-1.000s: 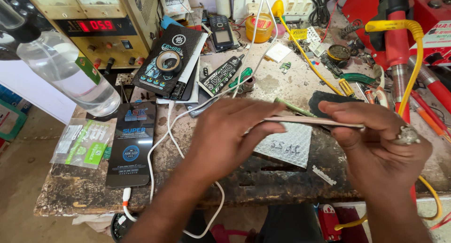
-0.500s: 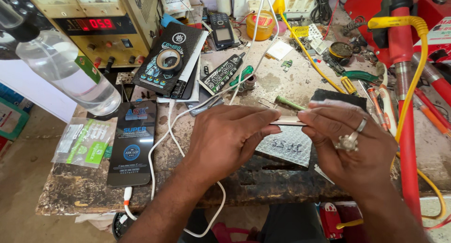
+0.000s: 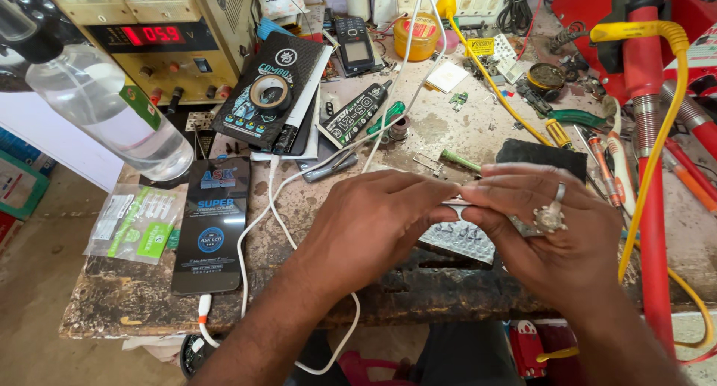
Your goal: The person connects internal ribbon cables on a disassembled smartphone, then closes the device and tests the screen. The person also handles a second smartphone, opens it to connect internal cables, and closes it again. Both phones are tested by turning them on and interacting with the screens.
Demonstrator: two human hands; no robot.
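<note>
Brought my left hand (image 3: 373,222) and right hand (image 3: 538,237) closer together, both now pinching the thin metal strip (image 3: 457,203) above the workbench's (image 3: 134,311) front edge, so it's steadier.

**Bare Forearms, One Ornate Ring**

Both forearms are showing bare, with no sleeve, watch or glove reaching into view. The left hand (image 3: 373,222) is wearing nothing at all. The right hand (image 3: 553,237) is wearing a chunky silver-coloured ring (image 3: 549,216) with a raised, ornate top; just above that ring, a second thin metal band is circling the same finger.
</note>
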